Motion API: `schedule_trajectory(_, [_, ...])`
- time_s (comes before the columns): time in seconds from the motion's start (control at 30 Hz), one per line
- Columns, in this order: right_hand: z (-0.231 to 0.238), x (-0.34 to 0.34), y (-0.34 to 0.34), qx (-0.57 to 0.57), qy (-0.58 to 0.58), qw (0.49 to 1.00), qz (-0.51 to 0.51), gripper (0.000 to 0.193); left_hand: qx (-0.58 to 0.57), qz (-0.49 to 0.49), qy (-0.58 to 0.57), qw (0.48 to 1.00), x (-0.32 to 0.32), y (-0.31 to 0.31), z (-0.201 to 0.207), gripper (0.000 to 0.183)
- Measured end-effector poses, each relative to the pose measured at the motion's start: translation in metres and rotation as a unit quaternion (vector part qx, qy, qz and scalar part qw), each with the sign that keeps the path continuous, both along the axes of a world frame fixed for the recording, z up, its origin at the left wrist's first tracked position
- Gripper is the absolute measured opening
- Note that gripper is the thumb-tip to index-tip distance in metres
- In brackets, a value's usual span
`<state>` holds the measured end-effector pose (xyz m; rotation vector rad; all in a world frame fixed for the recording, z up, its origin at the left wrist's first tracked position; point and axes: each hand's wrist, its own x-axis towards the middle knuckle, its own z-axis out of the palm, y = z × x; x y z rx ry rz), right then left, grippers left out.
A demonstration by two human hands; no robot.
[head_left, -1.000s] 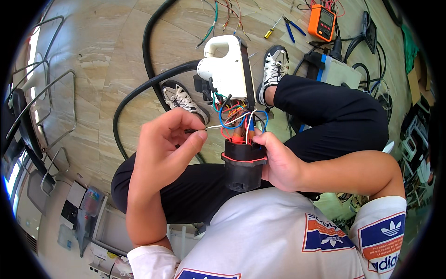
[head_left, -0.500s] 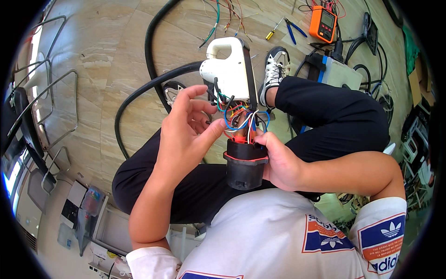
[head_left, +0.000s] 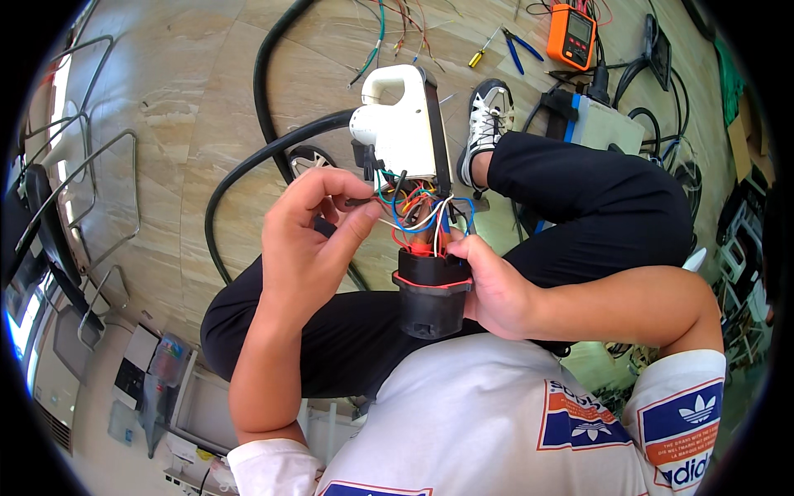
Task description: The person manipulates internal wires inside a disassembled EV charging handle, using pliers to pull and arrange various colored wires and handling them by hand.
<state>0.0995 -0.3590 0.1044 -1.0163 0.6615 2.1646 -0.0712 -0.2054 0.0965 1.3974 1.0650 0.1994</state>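
A white charging gun (head_left: pixel 403 136) with a loop handle lies in front of me, a thick black cable (head_left: pixel 308 130) running into its left side. Between its body and the black plug head (head_left: pixel 432 307), a bundle of wires (head_left: pixel 420 208) in red, blue, white, green and yellow is exposed. My right hand (head_left: pixel 500 289) grips the plug head from its right side, thumb up at the rim by the wires. To the left of the bundle, my left hand (head_left: pixel 310 240) pinches a black-sleeved wire (head_left: pixel 357 202) between thumb and fingers.
On the tiled floor ahead are a yellow screwdriver (head_left: pixel 476 59), blue-handled pliers (head_left: pixel 518 53), loose wires (head_left: pixel 381 41) and an orange meter (head_left: pixel 571 37). A grey box (head_left: pixel 608 128) with cables stands at the right. Metal-framed chairs (head_left: pixel 132 198) are at the left.
My left hand has moved slightly left and down, and its spread fingers have closed on a black-sleeved wire. The charging gun has shifted slightly left; my right hand keeps its grip.
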Motion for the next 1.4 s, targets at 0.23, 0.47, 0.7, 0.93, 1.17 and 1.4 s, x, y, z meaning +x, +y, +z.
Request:
schedule_trajectory(0.23, [0.0,0.001,0.0,-0.004,0.005,1.0,0.005,0.052,0.044,0.006,-0.017,0.999,-0.007,0.011,0.004,0.015])
schedule_trajectory(0.47, [-0.002,0.0,-0.003,0.0,0.003,1.0,0.013,0.054,-0.026,0.016,-0.048,0.998,-0.003,0.009,0.009,0.016])
schedule_trajectory(0.7, [-0.003,0.0,-0.002,0.019,0.003,0.999,0.026,0.053,-0.063,-0.041,-0.085,0.994,-0.003,0.009,0.017,0.01])
schedule_trajectory(0.93, [-0.004,0.0,-0.002,0.014,0.007,0.999,0.032,0.054,-0.108,-0.068,-0.128,0.984,-0.005,0.007,0.019,0.011])
schedule_trajectory(1.17, [-0.003,0.0,-0.001,0.023,0.007,0.999,0.023,0.053,-0.216,0.06,-0.147,0.963,-0.006,0.001,0.006,0.015])
schedule_trajectory(1.4, [-0.005,-0.003,-0.004,0.034,0.009,0.999,0.014,0.053,-0.274,0.076,-0.105,0.953,-0.001,-0.008,0.008,0.025])
